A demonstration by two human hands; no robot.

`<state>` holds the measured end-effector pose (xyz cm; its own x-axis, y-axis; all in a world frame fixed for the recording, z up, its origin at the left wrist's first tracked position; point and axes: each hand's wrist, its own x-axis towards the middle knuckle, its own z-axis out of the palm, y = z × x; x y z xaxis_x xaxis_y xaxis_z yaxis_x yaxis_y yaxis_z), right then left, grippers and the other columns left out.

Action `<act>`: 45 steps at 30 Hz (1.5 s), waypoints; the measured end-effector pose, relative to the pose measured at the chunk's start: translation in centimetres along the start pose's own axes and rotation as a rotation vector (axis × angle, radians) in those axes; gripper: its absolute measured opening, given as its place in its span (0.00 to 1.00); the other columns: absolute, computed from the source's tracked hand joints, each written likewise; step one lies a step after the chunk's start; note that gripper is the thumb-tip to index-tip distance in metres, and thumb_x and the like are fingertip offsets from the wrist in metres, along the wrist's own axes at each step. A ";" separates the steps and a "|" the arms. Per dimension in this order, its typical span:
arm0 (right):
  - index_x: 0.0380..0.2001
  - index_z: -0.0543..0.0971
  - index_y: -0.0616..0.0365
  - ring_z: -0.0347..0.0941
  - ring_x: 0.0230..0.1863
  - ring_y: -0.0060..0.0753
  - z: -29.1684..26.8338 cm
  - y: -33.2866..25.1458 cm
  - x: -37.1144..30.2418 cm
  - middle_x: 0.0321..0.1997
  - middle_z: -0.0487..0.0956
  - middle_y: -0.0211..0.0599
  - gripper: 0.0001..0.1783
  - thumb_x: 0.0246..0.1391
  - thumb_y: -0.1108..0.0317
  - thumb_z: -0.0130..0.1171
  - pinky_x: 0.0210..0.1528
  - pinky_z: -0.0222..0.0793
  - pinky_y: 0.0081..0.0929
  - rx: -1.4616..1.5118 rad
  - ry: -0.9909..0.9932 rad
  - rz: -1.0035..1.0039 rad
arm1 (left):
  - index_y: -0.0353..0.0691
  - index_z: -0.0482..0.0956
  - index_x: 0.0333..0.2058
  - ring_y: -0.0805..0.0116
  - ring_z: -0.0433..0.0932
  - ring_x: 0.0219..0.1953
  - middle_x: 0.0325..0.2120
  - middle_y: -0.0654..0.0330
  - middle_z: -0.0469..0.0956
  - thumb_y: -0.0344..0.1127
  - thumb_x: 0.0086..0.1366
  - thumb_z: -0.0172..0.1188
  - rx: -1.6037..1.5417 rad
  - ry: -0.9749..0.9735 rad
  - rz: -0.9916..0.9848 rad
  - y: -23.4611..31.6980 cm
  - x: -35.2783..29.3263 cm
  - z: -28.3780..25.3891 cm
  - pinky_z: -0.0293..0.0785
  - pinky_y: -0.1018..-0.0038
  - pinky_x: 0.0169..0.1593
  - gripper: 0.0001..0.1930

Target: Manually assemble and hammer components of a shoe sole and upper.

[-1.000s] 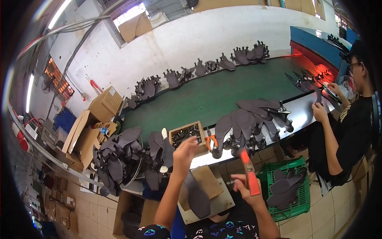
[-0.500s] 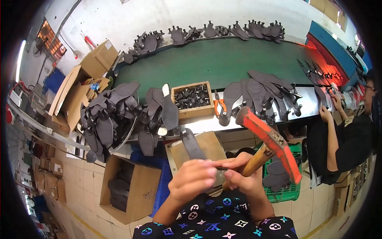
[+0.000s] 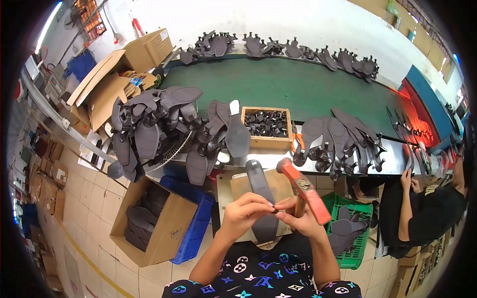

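Observation:
My left hand (image 3: pixel 245 212) is closed in a pinch, its fingertips on a small black piece (image 3: pixel 275 210) that is hard to make out. My right hand (image 3: pixel 307 222) grips the wooden handle of a hammer (image 3: pixel 305 189), red head upward. Its thumb and forefinger also meet the left fingertips at the piece. Beneath both hands a dark grey shoe sole with a heel (image 3: pixel 259 184) lies lengthwise on a tan work board (image 3: pixel 284 183). Just beyond, a wooden box (image 3: pixel 268 144) holds many small black pieces. Orange-handled pliers (image 3: pixel 297 141) lie right of it.
Heeled soles are heaped left (image 3: pixel 147 141) and right (image 3: pixel 339 134) along the green conveyor belt (image 3: pixel 228 82). A cardboard box (image 3: pixel 169 233) and a green crate (image 3: pixel 355 260), both with soles, stand either side of me. A co-worker (image 3: pixel 422 213) is at the right.
My hands have drawn together at the fingertips, above the sole, which shows more now. The hammer head has moved left and lower in view. The whole view has shifted, with the bench farther right.

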<state>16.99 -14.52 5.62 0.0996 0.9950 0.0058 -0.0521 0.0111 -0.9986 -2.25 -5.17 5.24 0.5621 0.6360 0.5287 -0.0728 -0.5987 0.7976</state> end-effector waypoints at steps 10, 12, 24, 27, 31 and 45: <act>0.38 0.82 0.68 0.81 0.37 0.22 -0.6 -0.2 6.0 0.35 0.86 0.38 0.13 0.51 0.70 0.69 0.44 0.76 0.23 -0.303 0.073 -0.126 | 0.36 0.75 0.51 0.61 0.78 0.38 0.40 0.54 0.77 0.30 0.55 0.71 0.304 0.266 -0.197 -8.5 5.0 0.6 0.76 0.70 0.41 0.24; 0.40 0.82 0.68 0.80 0.38 0.21 -0.5 0.5 7.2 0.35 0.86 0.37 0.15 0.52 0.68 0.68 0.45 0.76 0.23 -0.270 0.096 -0.184 | 0.34 0.77 0.46 0.59 0.78 0.36 0.36 0.53 0.75 0.29 0.56 0.70 0.293 0.316 -0.270 -8.6 5.6 1.0 0.75 0.68 0.42 0.19; 0.43 0.80 0.65 0.75 0.32 0.25 -1.3 3.5 9.1 0.33 0.82 0.40 0.14 0.55 0.70 0.63 0.39 0.72 0.27 -0.409 -0.009 -0.161 | 0.32 0.82 0.42 0.56 0.82 0.37 0.36 0.49 0.83 0.27 0.54 0.69 0.202 0.177 -0.246 -7.4 2.4 1.8 0.77 0.67 0.43 0.15; 0.40 0.80 0.62 0.74 0.26 0.35 -0.9 2.8 8.6 0.28 0.80 0.42 0.11 0.53 0.72 0.62 0.32 0.70 0.29 -0.516 -0.012 -0.235 | 0.32 0.82 0.40 0.55 0.83 0.37 0.35 0.49 0.83 0.27 0.53 0.70 0.176 0.197 -0.250 -7.7 1.9 1.8 0.78 0.67 0.43 0.15; 0.39 0.80 0.57 0.79 0.33 0.48 -0.1 2.4 8.1 0.37 0.82 0.39 0.12 0.48 0.75 0.63 0.33 0.73 0.35 -0.630 0.044 -0.461 | 0.32 0.83 0.39 0.54 0.83 0.37 0.35 0.49 0.83 0.26 0.51 0.70 0.152 0.203 -0.194 -7.9 1.4 1.8 0.78 0.67 0.44 0.14; 0.55 0.73 0.62 0.80 0.34 0.46 0.5 -2.8 3.2 0.34 0.80 0.47 0.19 0.61 0.73 0.58 0.39 0.74 0.28 -0.541 0.114 -0.158 | 0.31 0.85 0.39 0.69 0.83 0.36 0.35 0.55 0.85 0.25 0.53 0.69 -0.006 0.108 -0.226 -7.5 1.5 0.2 0.78 0.74 0.43 0.13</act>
<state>16.97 -11.36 8.51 0.1730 0.9680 0.1817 0.4846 0.0769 -0.8714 -0.67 0.15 -0.04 0.4731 0.8022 0.3641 0.0401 -0.4325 0.9007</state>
